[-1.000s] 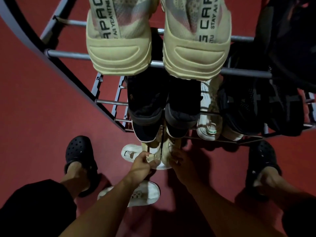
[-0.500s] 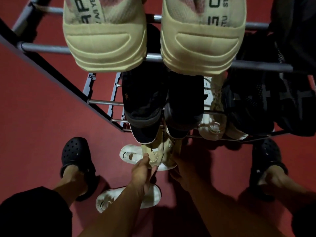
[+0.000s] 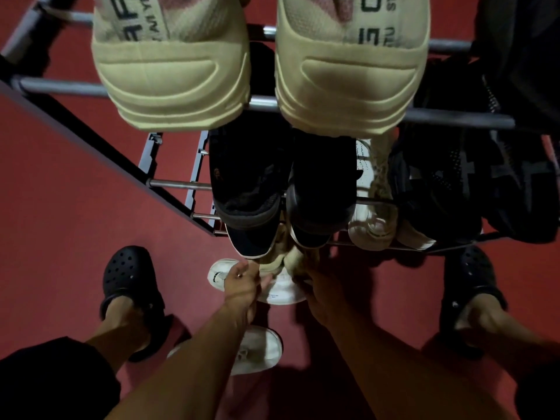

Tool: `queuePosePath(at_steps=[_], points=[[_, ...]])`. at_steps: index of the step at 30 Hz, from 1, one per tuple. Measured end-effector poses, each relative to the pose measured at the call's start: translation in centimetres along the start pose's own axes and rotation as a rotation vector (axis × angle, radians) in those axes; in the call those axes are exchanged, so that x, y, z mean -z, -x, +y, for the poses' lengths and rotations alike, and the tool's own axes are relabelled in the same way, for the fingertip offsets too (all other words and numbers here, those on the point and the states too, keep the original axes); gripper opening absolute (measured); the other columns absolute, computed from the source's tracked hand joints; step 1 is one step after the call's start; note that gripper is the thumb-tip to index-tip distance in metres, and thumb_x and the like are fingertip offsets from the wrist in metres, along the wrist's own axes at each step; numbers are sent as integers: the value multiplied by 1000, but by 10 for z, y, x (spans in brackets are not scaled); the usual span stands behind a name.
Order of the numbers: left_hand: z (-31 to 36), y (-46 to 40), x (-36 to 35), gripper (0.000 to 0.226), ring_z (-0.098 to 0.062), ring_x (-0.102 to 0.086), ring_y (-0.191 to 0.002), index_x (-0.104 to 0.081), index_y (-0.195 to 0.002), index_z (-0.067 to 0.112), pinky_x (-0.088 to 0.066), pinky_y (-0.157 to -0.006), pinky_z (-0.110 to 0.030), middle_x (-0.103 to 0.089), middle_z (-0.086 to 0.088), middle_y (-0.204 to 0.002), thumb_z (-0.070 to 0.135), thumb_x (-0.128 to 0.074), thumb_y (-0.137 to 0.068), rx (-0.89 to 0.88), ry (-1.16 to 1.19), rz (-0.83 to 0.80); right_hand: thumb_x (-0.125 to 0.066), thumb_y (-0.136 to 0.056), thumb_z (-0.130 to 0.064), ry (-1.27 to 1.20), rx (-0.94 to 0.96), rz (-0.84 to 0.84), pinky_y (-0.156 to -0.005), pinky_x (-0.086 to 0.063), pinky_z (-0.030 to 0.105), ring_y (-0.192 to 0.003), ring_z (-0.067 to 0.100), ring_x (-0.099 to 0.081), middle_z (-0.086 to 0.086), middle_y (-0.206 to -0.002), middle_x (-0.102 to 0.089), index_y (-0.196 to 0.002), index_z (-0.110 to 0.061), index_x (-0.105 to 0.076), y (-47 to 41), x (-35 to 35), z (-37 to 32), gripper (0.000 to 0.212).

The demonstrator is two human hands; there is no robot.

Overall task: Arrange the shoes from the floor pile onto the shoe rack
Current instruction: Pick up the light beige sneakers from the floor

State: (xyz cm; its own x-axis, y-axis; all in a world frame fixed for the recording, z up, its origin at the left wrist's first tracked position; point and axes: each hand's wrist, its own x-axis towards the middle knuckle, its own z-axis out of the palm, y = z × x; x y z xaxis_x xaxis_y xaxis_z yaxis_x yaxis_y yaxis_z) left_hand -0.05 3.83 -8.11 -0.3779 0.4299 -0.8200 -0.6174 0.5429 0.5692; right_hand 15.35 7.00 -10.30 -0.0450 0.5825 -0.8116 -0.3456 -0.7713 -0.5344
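A pair of beige shoes [image 3: 283,258] sits low at the front of the shoe rack [image 3: 454,121], heels toward me, under the black pair [image 3: 251,213]. My left hand [image 3: 242,280] pinches the heel of the left beige shoe. Deep in shadow, my right hand [image 3: 316,286] holds the heel of the right one. On the red floor below my hands lie two white shoes, one [image 3: 280,294] partly under my left hand and the other [image 3: 259,350] under my left forearm. Big cream sneakers [image 3: 169,86] fill the top tier.
White shoes [image 3: 371,213] and black mesh shoes [image 3: 448,183] share the middle tier. My feet in black clogs [image 3: 128,272] stand left and right [image 3: 475,277] of the rack front. A dark slanted rack frame [image 3: 91,147] runs along the left.
The camera has dropped closer to the rack. Both hands have pushed the beige shoes further in under the black pair, so less of them shows.
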Motion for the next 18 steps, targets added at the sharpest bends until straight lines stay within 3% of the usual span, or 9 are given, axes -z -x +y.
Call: queuePosePath(at_steps=[4, 6, 8, 9, 11, 13, 16, 18], points=[[13, -21, -6, 19, -31, -74, -80, -68, -100, 1, -56, -64, -30, -76, -17, -92, 4, -70, -82, -68, -217, 1, -63, -93, -12, 24, 61, -18, -72, -56, 32, -88, 24, -68, 12, -99, -70, -104, -8, -65, -13, -3, -19, 12], [22, -21, -11, 2, -24, -70, -75, -69, -88, 8, -55, -62, -27, -74, -12, -87, 8, -70, -87, -58, -280, -54, -59, -94, -11, 129, 96, -36, -79, -58, 38, -90, 28, -70, 11, -96, -69, -103, -9, -61, -22, -3, -29, 10], [27, -20, -14, 5, -20, -63, -69, -66, -85, 5, -54, -64, -27, -69, -11, -82, 4, -66, -90, -49, -326, -134, -59, -92, -12, 190, 108, -39, -87, -58, 45, -92, 28, -69, 11, -100, -68, -108, -10, -60, -26, -2, -37, 16], [29, -18, -14, 2, -22, -61, -70, -66, -89, 1, -55, -69, -32, -68, -16, -83, 1, -64, -88, -62, -359, -185, -60, -92, -12, 170, 102, -41, -87, -57, 45, -93, 28, -68, 10, -100, -68, -109, -11, -61, -26, -1, -38, 17], [29, -19, -7, 19, -29, -64, -74, -67, -97, -6, -57, -76, -48, -71, -27, -91, 0, -62, -80, -92, -518, -231, -60, -91, -9, 88, 90, -67, -80, -52, 38, -88, 25, -59, 8, -90, -64, -95, -14, -66, -21, 1, -35, 8], [26, -19, 1, 15, -34, -68, -78, -67, -95, -6, -59, -72, -52, -72, -30, -95, -6, -58, -83, -127, -634, -210, -55, -93, -6, 103, 87, -77, -74, -44, 33, -86, 22, -54, 6, -87, -61, -90, -19, -67, -15, 6, -28, 18], [21, -7, 11, 30, -25, -62, -86, -61, -104, 3, -54, -61, -27, -64, -13, -95, -18, -42, -94, -150, -612, -235, -55, -90, -10, 335, 117, -104, -78, -41, 32, -91, 18, -55, 2, -96, -63, -104, -28, -65, 3, 13, -15, 25], [16, -1, 23, 31, -17, -60, -97, -60, -118, 1, -51, -74, -14, -63, -5, -107, -15, -44, -97, -254, -697, -220, -60, -86, -12, 561, 167, -110, -78, -42, 22, -97, 16, -54, -1, -105, -63, -111, -29, -65, 15, 16, -7, 31]])
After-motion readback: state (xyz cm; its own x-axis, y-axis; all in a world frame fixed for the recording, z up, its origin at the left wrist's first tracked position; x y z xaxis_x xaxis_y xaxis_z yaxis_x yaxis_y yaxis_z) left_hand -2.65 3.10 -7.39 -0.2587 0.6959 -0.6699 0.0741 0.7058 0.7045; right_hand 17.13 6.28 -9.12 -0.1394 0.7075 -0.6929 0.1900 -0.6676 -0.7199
